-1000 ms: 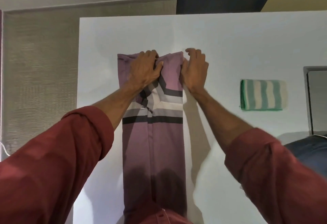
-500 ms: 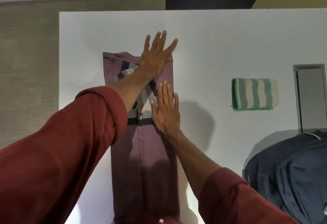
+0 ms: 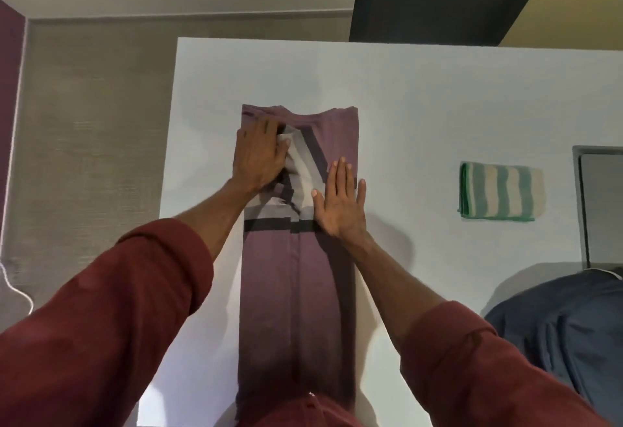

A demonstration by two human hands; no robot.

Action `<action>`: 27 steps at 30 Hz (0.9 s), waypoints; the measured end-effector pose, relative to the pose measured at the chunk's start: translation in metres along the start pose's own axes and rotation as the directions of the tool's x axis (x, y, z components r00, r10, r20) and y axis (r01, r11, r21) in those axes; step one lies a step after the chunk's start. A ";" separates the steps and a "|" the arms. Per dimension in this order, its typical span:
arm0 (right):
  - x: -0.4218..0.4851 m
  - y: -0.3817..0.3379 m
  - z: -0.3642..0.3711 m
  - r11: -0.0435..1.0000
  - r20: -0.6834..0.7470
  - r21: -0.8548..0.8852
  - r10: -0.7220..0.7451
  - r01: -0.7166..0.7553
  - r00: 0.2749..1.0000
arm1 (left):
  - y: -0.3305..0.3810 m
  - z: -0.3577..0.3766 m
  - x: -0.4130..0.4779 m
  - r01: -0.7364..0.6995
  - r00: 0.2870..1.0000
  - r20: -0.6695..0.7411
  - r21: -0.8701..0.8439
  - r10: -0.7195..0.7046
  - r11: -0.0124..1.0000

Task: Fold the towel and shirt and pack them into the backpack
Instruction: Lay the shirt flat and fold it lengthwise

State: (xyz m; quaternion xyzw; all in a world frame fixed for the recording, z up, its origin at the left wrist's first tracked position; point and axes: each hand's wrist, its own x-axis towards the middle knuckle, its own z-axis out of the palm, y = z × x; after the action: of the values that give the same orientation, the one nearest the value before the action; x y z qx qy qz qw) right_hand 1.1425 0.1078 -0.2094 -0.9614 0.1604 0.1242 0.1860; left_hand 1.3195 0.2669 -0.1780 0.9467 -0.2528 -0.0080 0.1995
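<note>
Fingers [image 3: 340, 173] of right hand [image 3: 340, 205] straight, close together, flat on shirt [image 3: 296, 291] right edge at the dark stripe. Shirt is a long strip on table [image 3: 421, 106]; backpack [image 3: 566, 325] near right. Left hand [image 3: 261, 153] further up by collar, fingers bent onto cloth; pinch or press, can't tell. Folded towel [image 3: 502, 192] beyond. Step: smoothing shirt. Next, probably: fold crosswise, edges aligned.

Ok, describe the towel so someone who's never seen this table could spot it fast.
On the white table, look right of the long purple shirt. The folded towel lies alone there, the only thing striped green and cream.
</note>
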 end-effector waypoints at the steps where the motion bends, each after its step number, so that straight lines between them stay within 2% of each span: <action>1: -0.002 -0.006 -0.007 1.000 -0.028 0.002 0.000 0.000 1.000 | -0.008 -0.002 -0.006 0.023 0.998 0.057 0.003 -0.024 1.000; 4: -0.015 -0.027 -0.028 0.995 -0.170 0.040 -0.081 0.089 0.982 | -0.016 -0.006 -0.012 0.046 0.985 0.164 0.013 -0.048 0.999; 8: -0.022 -0.053 -0.028 0.954 -0.142 -0.028 -0.299 0.299 0.944 | -0.014 -0.015 -0.008 0.066 0.983 0.174 -0.073 -0.053 0.995; 11: -0.009 -0.072 -0.022 0.966 -0.104 -0.041 -0.259 0.256 0.960 | -0.013 -0.025 -0.004 0.089 0.980 0.191 -0.188 -0.053 0.978; 15: -0.002 -0.083 -0.025 0.952 -0.119 -0.119 -0.296 0.283 0.948 | -0.021 -0.032 0.003 0.093 0.974 0.222 -0.224 -0.042 0.970; 19: -0.019 -0.073 -0.025 0.926 -0.203 -0.143 -0.373 0.350 0.905 | -0.030 -0.028 0.006 0.158 0.960 0.260 -0.204 -0.102 0.966; 21: -0.027 -0.066 -0.021 0.898 -0.201 -0.131 -0.438 0.419 0.876 | -0.034 -0.024 0.005 0.194 0.946 0.290 -0.151 -0.144 0.969; 24: -0.037 -0.061 -0.010 0.832 -0.165 -0.076 -0.554 0.550 0.816 | -0.035 -0.017 -0.001 0.159 0.969 0.186 0.021 -0.160 0.987; 27: -0.053 -0.055 0.004 0.850 -0.361 -0.008 -0.493 0.526 0.791 | -0.023 -0.015 -0.016 0.051 0.999 0.002 0.054 -0.051 0.997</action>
State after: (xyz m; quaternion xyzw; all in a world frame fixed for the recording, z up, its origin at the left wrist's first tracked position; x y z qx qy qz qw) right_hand 1.1126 0.1718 -0.1800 -0.9655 -0.0689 -0.1112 0.2253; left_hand 1.3185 0.2987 -0.1740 0.9579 -0.2288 -0.0077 0.1733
